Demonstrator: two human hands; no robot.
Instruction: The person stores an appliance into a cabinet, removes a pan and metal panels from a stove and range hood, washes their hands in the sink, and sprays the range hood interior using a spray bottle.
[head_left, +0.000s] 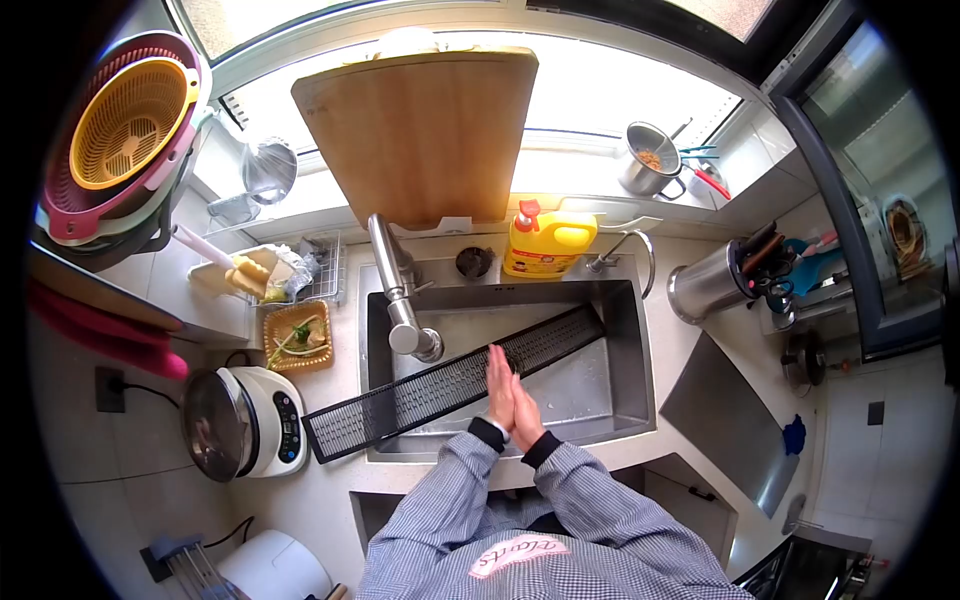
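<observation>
My left hand (499,384) and my right hand (525,412) are raised over the front of the sink (640,360), palms against each other. Their fingers stretch out straight and flat. Whether anything lies between the palms is hidden. Beneath them, a long black perforated metal panel (400,405) runs diagonally across the sink, its left end resting over the rim and its right end in the far corner. To the left of my hands stands the metal faucet (403,310). Drops of water wet the sink's bottom.
Behind the sink are a yellow pump bottle (545,243) and an upright wooden cutting board (415,140). On the left sit a white electric cooker (268,420) and a small basket of vegetables (298,338). A knife holder (712,280) and a dark flat board (725,420) occupy the right.
</observation>
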